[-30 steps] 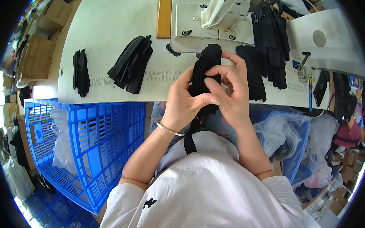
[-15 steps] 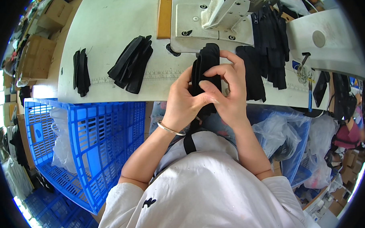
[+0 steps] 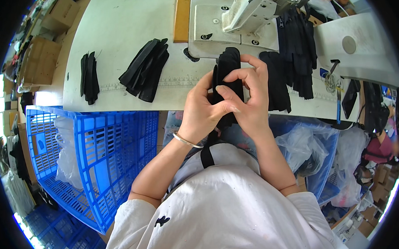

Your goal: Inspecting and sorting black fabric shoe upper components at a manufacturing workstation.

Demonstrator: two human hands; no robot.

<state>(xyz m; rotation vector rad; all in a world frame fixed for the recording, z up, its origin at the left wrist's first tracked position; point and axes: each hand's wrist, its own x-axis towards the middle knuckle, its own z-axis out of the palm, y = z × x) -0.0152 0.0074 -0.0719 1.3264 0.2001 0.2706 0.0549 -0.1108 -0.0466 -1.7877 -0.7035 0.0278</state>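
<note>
Your left hand (image 3: 203, 109) and right hand (image 3: 250, 100) meet over the near edge of the bench (image 3: 126, 35), both closed on a black fabric piece (image 3: 227, 68). The piece stands roughly upright between your palms; its upper end rises above your fingers toward the base of the white sewing machine (image 3: 231, 24), and its lower end hangs below the hands, off the bench edge, toward your lap. Your left thumb lies across its front and presses it against the fingers behind. Your right fingers curl over its top right edge, pinching it from that side, and the right palm touches the left thumb.

Just right of your right hand a stack of black pieces (image 3: 277, 80) lies on the bench, and more black strips (image 3: 300, 55) hang farther right, beside the machine. Left of your hands, well apart, a fanned black bundle (image 3: 145, 69) rests near the ruler printed along the bench edge, and a smaller black bundle (image 3: 89, 76) lies near the bench's left edge. A blue crate (image 3: 108, 145) sits below the bench on your left, with clear plastic inside it. A thin bracelet (image 3: 187, 140) circles your left wrist.
</note>
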